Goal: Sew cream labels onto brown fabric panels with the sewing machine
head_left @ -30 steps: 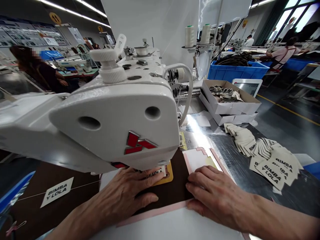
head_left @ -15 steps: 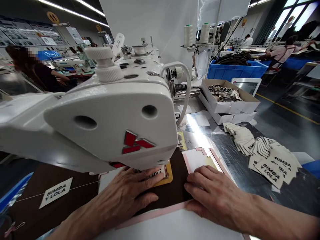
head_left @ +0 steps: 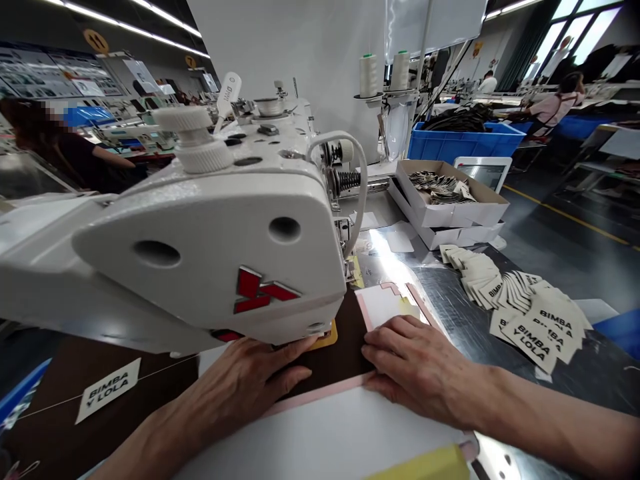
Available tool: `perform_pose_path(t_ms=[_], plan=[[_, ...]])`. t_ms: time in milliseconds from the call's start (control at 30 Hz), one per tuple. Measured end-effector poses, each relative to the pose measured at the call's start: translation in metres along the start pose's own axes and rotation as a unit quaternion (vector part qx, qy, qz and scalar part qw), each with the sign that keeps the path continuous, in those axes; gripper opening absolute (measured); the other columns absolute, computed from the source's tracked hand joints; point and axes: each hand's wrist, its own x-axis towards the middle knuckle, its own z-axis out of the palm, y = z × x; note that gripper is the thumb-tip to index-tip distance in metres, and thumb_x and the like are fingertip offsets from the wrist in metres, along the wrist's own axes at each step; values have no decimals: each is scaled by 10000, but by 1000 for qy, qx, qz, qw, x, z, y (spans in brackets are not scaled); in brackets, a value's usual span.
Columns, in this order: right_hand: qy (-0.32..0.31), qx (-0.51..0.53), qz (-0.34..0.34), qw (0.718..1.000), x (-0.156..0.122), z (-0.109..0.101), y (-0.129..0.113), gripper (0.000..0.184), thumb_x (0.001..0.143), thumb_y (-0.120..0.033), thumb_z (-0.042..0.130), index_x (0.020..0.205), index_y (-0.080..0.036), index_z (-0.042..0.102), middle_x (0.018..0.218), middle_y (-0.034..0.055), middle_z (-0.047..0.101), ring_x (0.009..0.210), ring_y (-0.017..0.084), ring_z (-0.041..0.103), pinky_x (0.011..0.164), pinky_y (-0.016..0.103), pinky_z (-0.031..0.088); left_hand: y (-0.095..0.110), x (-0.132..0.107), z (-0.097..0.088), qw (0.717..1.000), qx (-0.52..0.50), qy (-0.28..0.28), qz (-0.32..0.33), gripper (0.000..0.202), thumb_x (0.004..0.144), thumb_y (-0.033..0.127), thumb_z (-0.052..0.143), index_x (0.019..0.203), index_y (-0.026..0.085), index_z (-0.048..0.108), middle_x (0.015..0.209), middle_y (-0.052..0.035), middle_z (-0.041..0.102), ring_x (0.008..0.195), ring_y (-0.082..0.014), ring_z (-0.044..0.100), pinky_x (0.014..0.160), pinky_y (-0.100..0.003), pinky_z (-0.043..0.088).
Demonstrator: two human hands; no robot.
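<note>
My left hand (head_left: pixel 250 387) lies flat with fingers stretched out on dark brown fabric (head_left: pixel 330 363), its fingertips under the head of the white sewing machine (head_left: pixel 210 247). My right hand (head_left: pixel 415 367) rests open, palm down, on the pink-edged white template (head_left: pixel 340 427) and the fabric's right side. A yellow guide plate (head_left: pixel 325 337) peeks out beside the left fingertips; the needle area is hidden by the machine head.
A sewn "BIMBA Y LOLA" label (head_left: pixel 107 390) lies on brown fabric at left. A fanned pile of the same labels (head_left: pixel 525 307) sits on the steel table at right, behind it white boxes (head_left: pixel 450 213), a blue bin (head_left: pixel 470 143) and thread cones (head_left: pixel 369 75). Other people work in the background.
Both hands and the template have slid forward under the machine head; the label by the left fingertips is now hidden, and a yellow piece shows at the bottom edge.
</note>
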Motion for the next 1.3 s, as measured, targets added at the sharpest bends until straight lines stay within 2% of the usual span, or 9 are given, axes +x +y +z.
perform_pose_path(t_ms=[133, 233, 300, 467, 600, 867, 1067, 1200, 1300], plan=[[-11, -5, 5, 1000, -1, 1, 1, 275, 1121, -359, 576, 1205, -126, 696, 1231, 106, 723, 1042, 260, 657, 902, 434, 515, 2, 3, -2, 1000, -2, 21, 0, 484, 1116, 448, 502, 1580, 313, 498, 877, 5, 811, 757, -211, 787, 664, -268, 575], [-14, -11, 10, 1000, -3, 3, 0, 244, 1109, -348, 601, 1203, -144, 697, 1257, 102, 719, 1061, 252, 659, 919, 433, 522, 5, 0, -2, 1000, -13, 19, -9, 439, 1122, 425, 493, 1538, 292, 532, 771, 34, 784, 752, -209, 785, 658, -271, 556], [-16, -17, 13, 1000, -5, 3, -1, 235, 1099, -344, 618, 1209, -150, 693, 1255, 103, 718, 1064, 249, 661, 920, 432, 528, 7, -2, -1, 1000, -10, 9, -22, 443, 1121, 405, 499, 1550, 295, 515, 848, 27, 806, 843, -217, 794, 742, -288, 574], [-42, -25, 10, 999, -4, -3, -3, 200, 1085, -323, 637, 1174, -150, 686, 1250, 115, 711, 1054, 260, 657, 910, 437, 537, 10, -4, -1, 1000, 12, 14, -17, 524, 1085, 381, 571, 1593, 304, 471, 1313, -25, 761, 1159, -242, 740, 1009, -346, 564], [-94, -28, 16, 995, -3, -13, -5, 200, 1067, -302, 659, 1214, -167, 672, 1300, 125, 680, 1093, 288, 649, 922, 463, 540, 14, -7, -4, 999, 40, 25, -14, 544, 1069, 363, 578, 1598, 284, 480, 1440, -43, 689, 1311, -273, 658, 1132, -390, 521], [-98, -11, 21, 995, -25, -40, -15, 183, 1073, -246, 611, 1223, -150, 654, 1218, 115, 693, 1059, 292, 660, 914, 481, 561, 10, -50, -13, 987, 141, 68, -40, 634, 1009, 542, 664, 1582, 321, 504, 1519, -35, 629, 1350, -301, 647, 1121, -409, 569], [-41, 12, 31, 999, -49, -47, -18, 151, 1081, -170, 529, 1177, -181, 645, 1172, 103, 708, 999, 260, 676, 856, 427, 557, 5, -88, -9, 985, 148, 69, -53, 688, 1014, 444, 642, 1645, 350, 386, 1599, -19, 548, 1398, -270, 612, 1097, -392, 594], [-26, 10, 57, 998, -58, -46, -14, 225, 1119, -182, 442, 1200, -191, 651, 1158, 106, 713, 1000, 257, 682, 861, 423, 553, 3, -92, -4, 980, 155, 90, -85, 629, 1020, 497, 636, 1606, 361, 452, 1580, 0, 570, 1382, -270, 626, 1077, -377, 601], [-38, 1, 94, 995, -59, -45, -2, 281, 1139, -227, 401, 1214, -195, 670, 1176, 119, 704, 1021, 274, 686, 865, 440, 568, 3, -78, -6, 972, 136, 110, -157, 536, 1054, 567, 555, 1522, 305, 570, 1492, -28, 650, 1311, -279, 672, 1008, -376, 622]])
